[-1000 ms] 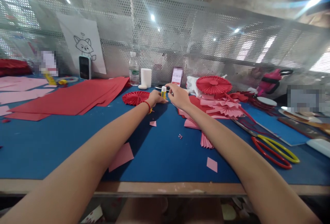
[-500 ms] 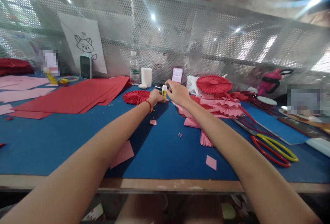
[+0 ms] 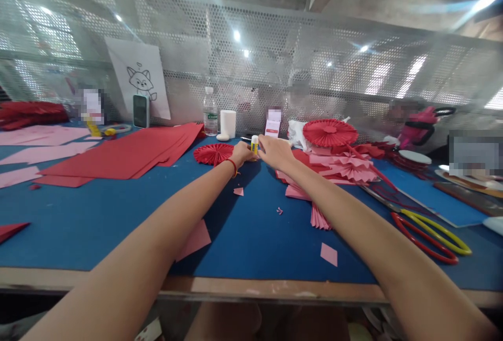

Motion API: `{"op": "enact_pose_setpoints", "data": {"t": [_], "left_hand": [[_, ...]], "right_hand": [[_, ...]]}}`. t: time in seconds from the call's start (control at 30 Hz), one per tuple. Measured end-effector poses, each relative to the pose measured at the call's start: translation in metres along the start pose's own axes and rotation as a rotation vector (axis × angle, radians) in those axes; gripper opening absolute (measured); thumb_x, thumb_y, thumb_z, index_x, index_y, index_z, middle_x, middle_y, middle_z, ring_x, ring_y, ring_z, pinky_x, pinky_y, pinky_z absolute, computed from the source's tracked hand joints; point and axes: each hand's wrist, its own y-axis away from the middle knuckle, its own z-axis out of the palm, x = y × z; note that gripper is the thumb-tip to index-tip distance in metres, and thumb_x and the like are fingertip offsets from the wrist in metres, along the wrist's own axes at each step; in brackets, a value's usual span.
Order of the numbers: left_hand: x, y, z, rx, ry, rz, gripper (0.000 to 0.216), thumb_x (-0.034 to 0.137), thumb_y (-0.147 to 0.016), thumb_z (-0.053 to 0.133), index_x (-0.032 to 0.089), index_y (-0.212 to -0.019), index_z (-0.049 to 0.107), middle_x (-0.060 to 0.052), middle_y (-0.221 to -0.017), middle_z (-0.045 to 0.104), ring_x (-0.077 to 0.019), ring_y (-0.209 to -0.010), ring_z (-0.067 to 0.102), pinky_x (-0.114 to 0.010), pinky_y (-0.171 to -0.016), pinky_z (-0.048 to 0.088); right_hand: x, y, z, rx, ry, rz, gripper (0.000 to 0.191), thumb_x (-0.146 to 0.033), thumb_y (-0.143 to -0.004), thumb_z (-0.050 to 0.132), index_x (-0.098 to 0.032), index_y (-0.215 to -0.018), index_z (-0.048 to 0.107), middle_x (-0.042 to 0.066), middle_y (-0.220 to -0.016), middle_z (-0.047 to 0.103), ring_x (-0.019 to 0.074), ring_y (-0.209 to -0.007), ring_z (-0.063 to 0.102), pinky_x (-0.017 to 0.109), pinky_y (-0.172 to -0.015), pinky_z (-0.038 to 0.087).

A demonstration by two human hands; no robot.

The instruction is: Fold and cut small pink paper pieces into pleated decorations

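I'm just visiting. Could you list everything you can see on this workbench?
Blue bench surface: one, blue, under everything.
Red paper sheets: a stack, red, left.
Pink paper sheets: several, pink, far left.
Paper scraps: several, pink, in front of the hands.
Glue stick: one, white and yellow, between the hands.
Small pleated rosette: one, red, beside the left hand.
Large pleated rosette: one, red, back right.
Pleated paper fans: several, pink, right.
Scissors: count unclear, red and yellow handles, right.
Water bottle: one, clear, back.
Phone: one, dark, back left.
Fox drawing: one, black on white, back left.
Left hand: one, red cord bracelet at the wrist.
Right hand: one, beside the glue stick.
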Motion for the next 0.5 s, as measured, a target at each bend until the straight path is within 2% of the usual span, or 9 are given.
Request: {"op": "enact_pose_setpoints", "data": {"t": [0.13, 0.23, 0.37, 0.5], "left_hand": [[0.007, 0.001, -0.008, -0.084, -0.098, -0.071, 0.036, 0.038, -0.095, 0.066, 0.014, -0.123, 0.064, -0.009, -0.125, 0.065, -0.0288, -0.108, 0.066, -0.045, -0.091, 0.059], [0.013, 0.001, -0.015, -0.144, -0.135, -0.098, 0.035, 0.036, -0.096, 0.066, 0.015, -0.124, 0.063, -0.010, -0.124, 0.065, -0.0263, -0.107, 0.067, -0.045, -0.089, 0.059], [0.017, 0.005, -0.019, -0.175, -0.152, -0.120, 0.035, 0.035, -0.096, 0.066, 0.016, -0.125, 0.062, -0.010, -0.124, 0.065, -0.0249, -0.106, 0.067, -0.044, -0.088, 0.060], [0.022, 0.013, -0.018, -0.130, -0.164, -0.127, 0.033, 0.034, -0.097, 0.065, 0.015, -0.124, 0.063, -0.010, -0.121, 0.066, -0.0229, -0.102, 0.068, -0.042, -0.085, 0.060]], "right_hand": [[0.005, 0.018, 0.002, -0.096, 0.001, 0.001, 0.029, -0.041, -0.100, 0.061, -0.015, -0.111, 0.066, 0.007, -0.108, 0.069, 0.0186, -0.094, 0.068, 0.039, -0.086, 0.058], [0.008, 0.036, 0.000, -0.132, -0.042, -0.044, 0.025, -0.036, -0.100, 0.061, -0.015, -0.111, 0.066, 0.005, -0.104, 0.069, 0.0182, -0.092, 0.067, 0.038, -0.085, 0.057], [0.007, 0.058, -0.010, -0.108, -0.125, -0.125, 0.023, -0.017, -0.094, 0.062, -0.017, -0.117, 0.062, 0.005, -0.111, 0.071, 0.0185, -0.098, 0.066, 0.032, -0.084, 0.051], [0.002, 0.076, -0.023, -0.037, -0.164, -0.115, 0.013, -0.019, -0.091, 0.061, -0.017, -0.104, 0.064, 0.006, -0.099, 0.073, 0.0217, -0.091, 0.066, 0.030, -0.075, 0.045]]}}
